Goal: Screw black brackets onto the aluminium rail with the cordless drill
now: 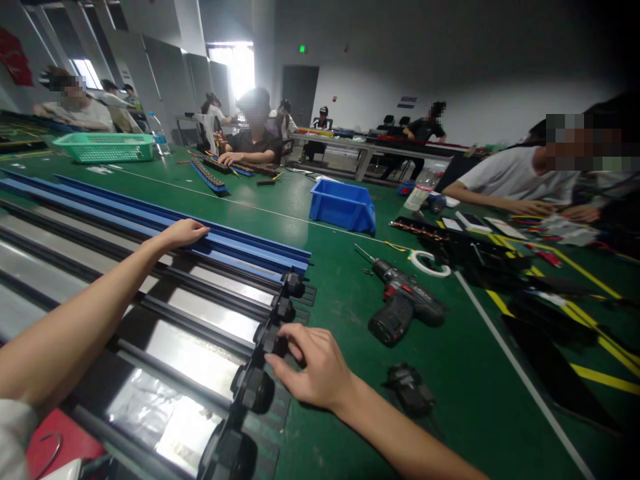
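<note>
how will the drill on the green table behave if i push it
The drill is probably fairly heavy for its size, given its chunky base. Lying on its side, it would likely slide or pivot rather than roll. Its thin, protruding bit might catch on things.

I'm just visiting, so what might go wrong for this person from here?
Pinching: the right hand has finger and thumb at a black cap, so a sudden shift might nip them.
Slipping: the left hand lies on the blue rails; leaning hard might slide them.
Snagging: the drill lies near the right hand with its bit bare, so a careless sweep could catch it.
</note>
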A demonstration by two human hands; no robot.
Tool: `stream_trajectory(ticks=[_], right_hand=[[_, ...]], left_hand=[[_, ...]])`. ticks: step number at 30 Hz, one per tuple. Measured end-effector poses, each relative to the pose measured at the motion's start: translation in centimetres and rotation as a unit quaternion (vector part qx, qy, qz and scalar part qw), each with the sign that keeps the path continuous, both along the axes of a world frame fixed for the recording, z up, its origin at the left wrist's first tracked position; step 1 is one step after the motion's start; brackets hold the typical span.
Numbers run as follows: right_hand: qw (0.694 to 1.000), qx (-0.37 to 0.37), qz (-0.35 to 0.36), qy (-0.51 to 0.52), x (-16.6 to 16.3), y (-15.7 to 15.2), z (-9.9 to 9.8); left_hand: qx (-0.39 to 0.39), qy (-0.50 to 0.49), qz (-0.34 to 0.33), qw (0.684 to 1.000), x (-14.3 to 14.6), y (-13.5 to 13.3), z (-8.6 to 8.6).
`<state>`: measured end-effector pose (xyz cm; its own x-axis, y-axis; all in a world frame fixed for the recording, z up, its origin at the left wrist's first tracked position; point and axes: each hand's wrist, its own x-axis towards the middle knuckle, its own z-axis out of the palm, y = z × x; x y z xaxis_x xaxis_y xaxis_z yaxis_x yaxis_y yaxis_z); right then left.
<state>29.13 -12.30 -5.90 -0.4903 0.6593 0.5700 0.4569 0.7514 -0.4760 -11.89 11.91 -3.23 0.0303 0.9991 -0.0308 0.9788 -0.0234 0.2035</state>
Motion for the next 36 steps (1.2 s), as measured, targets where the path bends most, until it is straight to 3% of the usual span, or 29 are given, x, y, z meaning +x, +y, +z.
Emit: stream_trajectory(ticks=[5, 10, 27, 36], right_hand=[[0.989, 0.097, 0.108, -0.028, -0.23, -0.43, -0.49], [0.979, 0.108, 0.159, -0.062, -0.37, -0.05, -0.87], [0.978, 0.098, 0.162, -0.084, -0.33, 0.07, -0.66], [0.981, 0.056, 0.173, -0.072, -0.32, 0.09, -0.71]], left_hand=[[0.005, 0.012, -0.001, 1.0, -0.25, 0.18, -0.21], [-0.002, 0.002, 0.002, 1.0, -0.54, 0.58, -0.52], [0.0, 0.0, 0.012, 1.0, -1.04, 1.04, -0.9], [-0.016, 0.027, 0.009, 0.999, -0.66, 0.56, -0.34]])
